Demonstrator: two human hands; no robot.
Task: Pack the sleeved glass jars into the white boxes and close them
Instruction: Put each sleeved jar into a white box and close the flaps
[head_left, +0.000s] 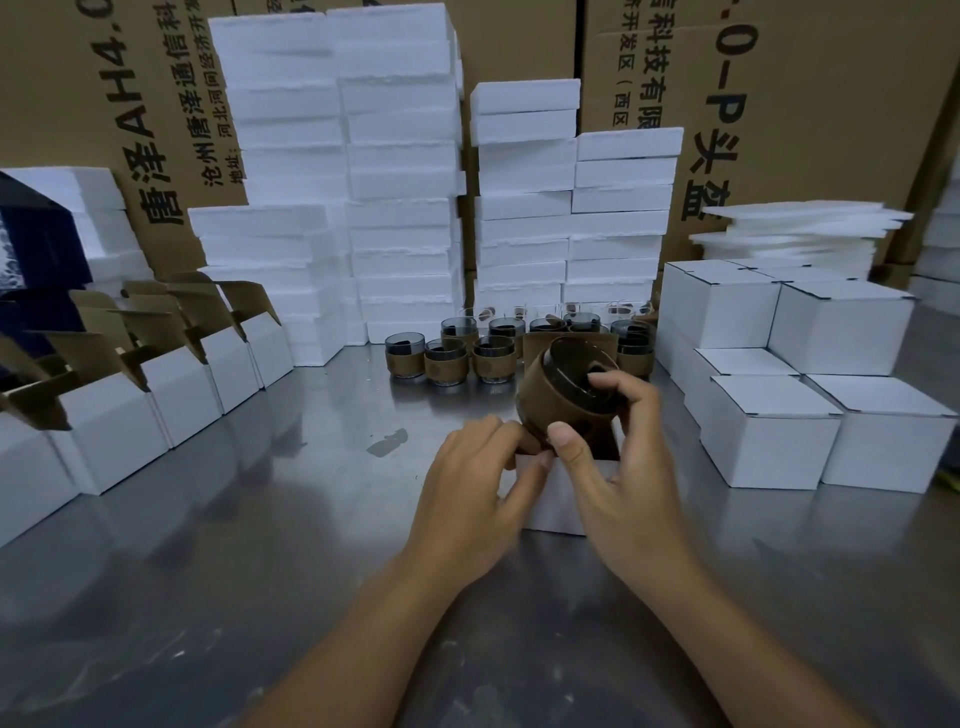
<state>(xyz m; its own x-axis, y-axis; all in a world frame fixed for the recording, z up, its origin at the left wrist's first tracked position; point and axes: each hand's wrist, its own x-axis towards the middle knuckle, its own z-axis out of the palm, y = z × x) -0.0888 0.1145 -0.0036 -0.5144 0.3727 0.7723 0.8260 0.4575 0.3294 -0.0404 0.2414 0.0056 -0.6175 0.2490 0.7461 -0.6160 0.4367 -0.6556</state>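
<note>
Jar (563, 387), brown-sleeved, dark glass: tilted, mouth turned up and away, poised just above the mouth of the box (550, 501). Its base is at the opening and not yet inside.

Right hand (618, 467): grips the jar, thumb on the sleeve, fingers curled over the rim.

Left hand (483, 478): fingers and thumb pinch the box's near-left edge, just beside the jar's base, apparently to steady it.

Box: white, open, with a brown-lined flap standing behind the jar. It sits on the worktop (260, 519) between both hands.

Progress, by judgement: mid-run.
- Done: closed boxes (769, 431), several, stacked in two layers at the right.
- In hand: one jar poised for insertion, with the flaps to be closed after.
- Left: waiting jars (457, 356), a cluster of sleeved ones at the back of the worktop, with what looks like bare glass behind them.
- Also left: open boxes (182, 384), a row at the left with flaps up. Their insides are not visible, so whether they are filled cannot be told.

Surroundings: foam blocks (400, 182) in tall white stacks behind the waiting jars. Foam sheets (795, 234) lie in a loose pile behind the closed boxes. Cartons (810, 104), brown and printed, form the backdrop.
</note>
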